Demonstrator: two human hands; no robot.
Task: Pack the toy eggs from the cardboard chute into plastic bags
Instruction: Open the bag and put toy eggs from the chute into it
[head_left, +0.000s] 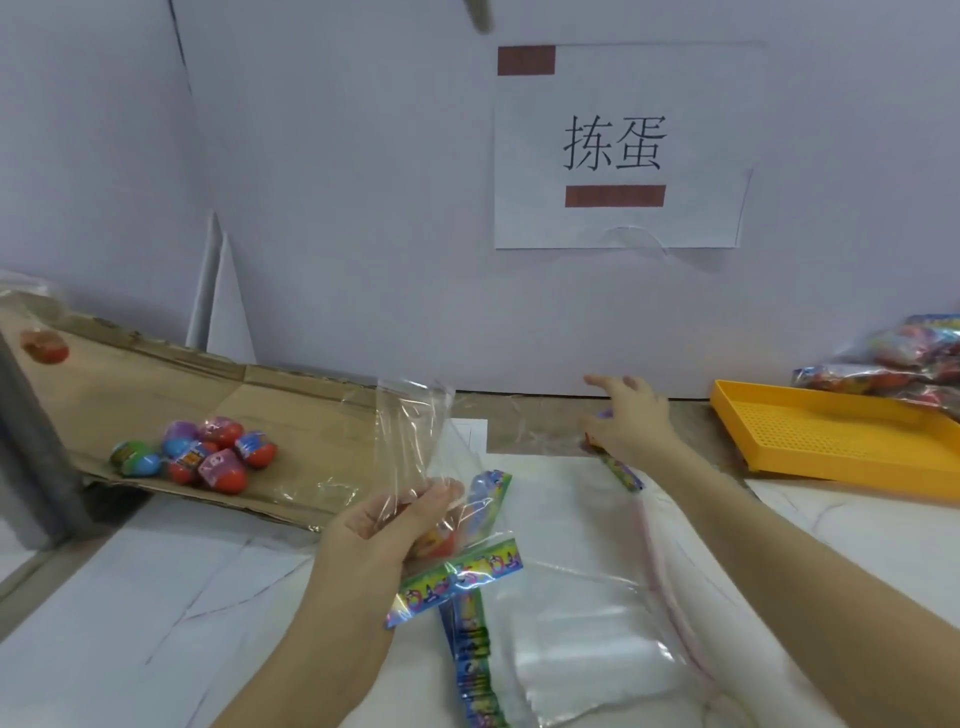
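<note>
Two hands work over the white table (156, 597); the left hand (395, 525) has its fingers curled on the lower edge of a clear plastic bag (410, 431), which stands upright above them; something red and yellow shows through the film beside the palm, identity unclear. The right hand (628, 421) reaches forward with the index finger extended; a colourful strip (621, 470) emerges from beneath it, but whether the hand grips it cannot be told. Several toy eggs (197, 454) lie clustered on the cardboard chute (301, 410), well to the left of the left hand; one lone red egg (44, 347) sits higher up the chute, farther left. Printed header strips (457, 577) and a flat stack of clear bags (587, 623) lie between the forearms, just below the left hand. A yellow tray (831, 431) sits right of the right hand; filled bags (904, 364) lie beyond it.
</note>
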